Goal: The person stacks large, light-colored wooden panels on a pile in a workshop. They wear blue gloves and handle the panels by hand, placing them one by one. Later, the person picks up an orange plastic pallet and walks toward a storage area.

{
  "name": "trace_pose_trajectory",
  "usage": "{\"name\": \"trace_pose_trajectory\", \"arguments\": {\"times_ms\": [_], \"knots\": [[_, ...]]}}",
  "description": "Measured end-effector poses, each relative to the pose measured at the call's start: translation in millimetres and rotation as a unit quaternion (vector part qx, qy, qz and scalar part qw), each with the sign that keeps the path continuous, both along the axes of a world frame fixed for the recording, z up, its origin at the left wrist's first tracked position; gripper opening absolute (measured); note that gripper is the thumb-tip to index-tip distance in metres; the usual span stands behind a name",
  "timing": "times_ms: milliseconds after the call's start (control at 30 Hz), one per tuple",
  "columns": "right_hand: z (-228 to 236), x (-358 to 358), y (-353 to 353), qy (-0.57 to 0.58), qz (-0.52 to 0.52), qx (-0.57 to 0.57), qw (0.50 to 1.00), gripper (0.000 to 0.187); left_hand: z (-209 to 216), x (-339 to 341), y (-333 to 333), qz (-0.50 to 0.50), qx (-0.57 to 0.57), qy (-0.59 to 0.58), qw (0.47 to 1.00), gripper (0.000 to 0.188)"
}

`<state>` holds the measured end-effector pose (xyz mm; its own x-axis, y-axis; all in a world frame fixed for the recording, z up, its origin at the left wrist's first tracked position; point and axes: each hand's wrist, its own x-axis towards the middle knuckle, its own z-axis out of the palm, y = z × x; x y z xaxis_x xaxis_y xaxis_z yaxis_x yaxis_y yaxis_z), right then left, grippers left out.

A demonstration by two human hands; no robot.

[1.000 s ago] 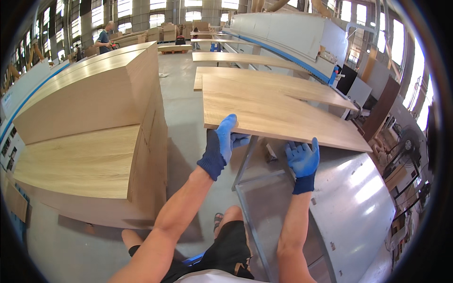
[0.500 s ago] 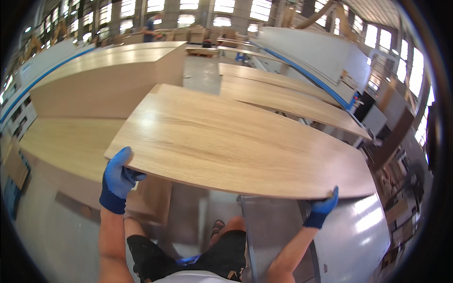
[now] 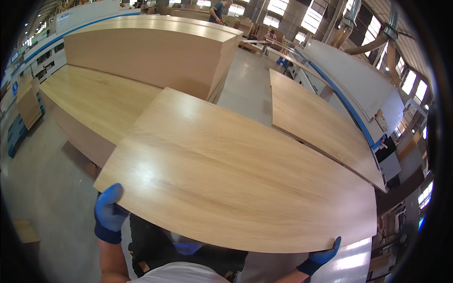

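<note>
A large light wood-grain panel [image 3: 236,174] spans the space in front of me, held roughly flat. My left hand [image 3: 110,210], in a blue glove, grips its near left corner with the thumb on top and the fingers underneath. At the near right edge my right hand [image 3: 324,257], gloved the same way, holds the panel; only its thumb and outer side show, the fingers being hidden below. The panel's right end lies over a shiny metal surface [image 3: 347,262], and whether it touches there I cannot tell.
Stacked wood panels [image 3: 141,54] stand at the far left, beside a lower stack [image 3: 101,94]. Another wood panel [image 3: 321,127] lies to the right, alongside a long white machine [image 3: 351,82] with a blue edge. A co-worker [image 3: 219,12] stands in the background.
The panel and both hands have come nearer to my body, lower in view. My view has turned left, and the stacks now appear further right. Both hands keep their hold.
</note>
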<state>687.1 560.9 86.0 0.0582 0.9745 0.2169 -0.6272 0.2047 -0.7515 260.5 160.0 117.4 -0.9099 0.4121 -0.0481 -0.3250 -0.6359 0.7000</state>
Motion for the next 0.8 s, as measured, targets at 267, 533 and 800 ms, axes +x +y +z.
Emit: {"name": "trace_pose_trajectory", "arguments": {"times_ms": [267,533,800], "knots": [[-0.4,31.2,-46.4,0.011,-0.113,-0.01,0.994,0.058,-30.1,-114.6,-125.4,0.145,-0.103,0.112,0.978,0.049],[-57.9,-31.0,-170.9,-0.238,-0.09,-0.031,0.967,0.045,-70.4,-281.4,-275.7,0.196,-0.134,0.073,0.969,0.047],[-23.6,-218.8,-270.6,-0.053,0.483,-0.245,0.839,0.053,-104.9,-356.6,-278.3,0.238,-0.072,0.025,0.968,0.052]]}}
